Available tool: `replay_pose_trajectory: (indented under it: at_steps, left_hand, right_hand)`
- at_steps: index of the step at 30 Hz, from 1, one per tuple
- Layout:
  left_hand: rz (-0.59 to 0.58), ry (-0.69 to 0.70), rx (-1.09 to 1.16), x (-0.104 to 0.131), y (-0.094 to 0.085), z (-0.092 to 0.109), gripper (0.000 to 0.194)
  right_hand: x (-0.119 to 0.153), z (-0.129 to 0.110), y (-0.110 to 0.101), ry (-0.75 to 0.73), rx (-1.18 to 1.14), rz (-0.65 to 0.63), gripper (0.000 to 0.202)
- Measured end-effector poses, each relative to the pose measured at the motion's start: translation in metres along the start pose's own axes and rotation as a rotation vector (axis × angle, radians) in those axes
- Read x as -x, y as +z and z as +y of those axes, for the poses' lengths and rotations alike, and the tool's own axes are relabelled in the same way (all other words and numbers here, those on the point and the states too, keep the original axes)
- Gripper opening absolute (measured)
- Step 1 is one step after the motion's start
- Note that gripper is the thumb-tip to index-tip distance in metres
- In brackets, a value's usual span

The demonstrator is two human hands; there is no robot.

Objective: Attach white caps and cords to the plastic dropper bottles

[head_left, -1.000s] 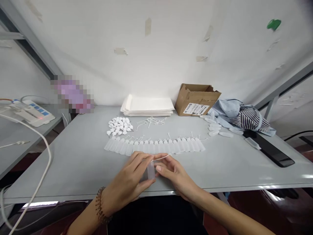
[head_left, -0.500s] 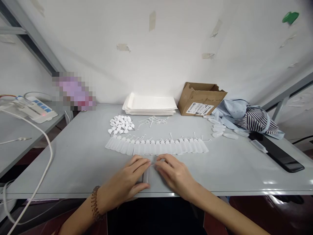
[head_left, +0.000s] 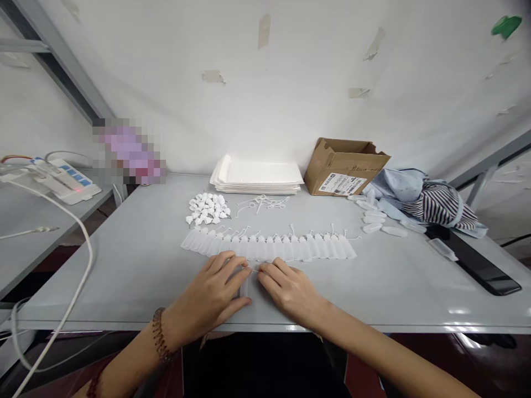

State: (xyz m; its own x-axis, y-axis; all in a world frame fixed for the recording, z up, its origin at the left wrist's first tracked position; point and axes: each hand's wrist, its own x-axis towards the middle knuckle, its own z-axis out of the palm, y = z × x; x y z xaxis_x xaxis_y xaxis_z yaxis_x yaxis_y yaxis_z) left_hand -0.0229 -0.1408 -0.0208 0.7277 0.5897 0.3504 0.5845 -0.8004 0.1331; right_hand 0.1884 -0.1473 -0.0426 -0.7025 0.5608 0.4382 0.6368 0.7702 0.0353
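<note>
My left hand [head_left: 213, 284] is curled over a translucent plastic tube [head_left: 244, 287] lying on the table near its front edge; the fingers cover much of it. Close by on the right, my right hand [head_left: 290, 284] pinches a thin white cord [head_left: 255, 271] that spans the small gap to the left fingertips. Whether the cord is joined to the tube is hidden by the fingers. Just beyond both hands, a curved row of similar translucent tubes [head_left: 269, 249] lies side by side, with white cords at their far ends.
Behind the row are a pile of small white caps [head_left: 207, 208], loose white cords [head_left: 263, 203] and a stack of white envelopes [head_left: 259, 177]. An open cardboard box [head_left: 344, 166], bundled cloth [head_left: 435, 202], more loose tubes [head_left: 373, 219] and a black phone [head_left: 485, 265] are at right.
Both hands have moved slightly farther from the front edge, with the right hand a little nearer the left. The view has shifted slightly. The row of tubes looks unchanged.
</note>
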Motion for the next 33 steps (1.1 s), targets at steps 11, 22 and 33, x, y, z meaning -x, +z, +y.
replay_pose_trajectory:
  at_steps: [11,22,33]
  left_hand:
    - [-0.033,0.037,-0.081,0.000,-0.003,-0.007,0.033]
    - [-0.044,0.009,-0.021,0.001,-0.006,-0.008,0.033]
    - [0.119,-0.147,0.062,-0.040,-0.021,-0.050,0.025]
  right_hand:
    - [-0.001,0.002,-0.002,-0.034,0.083,0.009,0.024]
    - [0.000,0.003,-0.006,-0.030,0.074,0.020,0.021]
    - [0.033,0.086,-0.045,0.221,0.120,0.299,0.016]
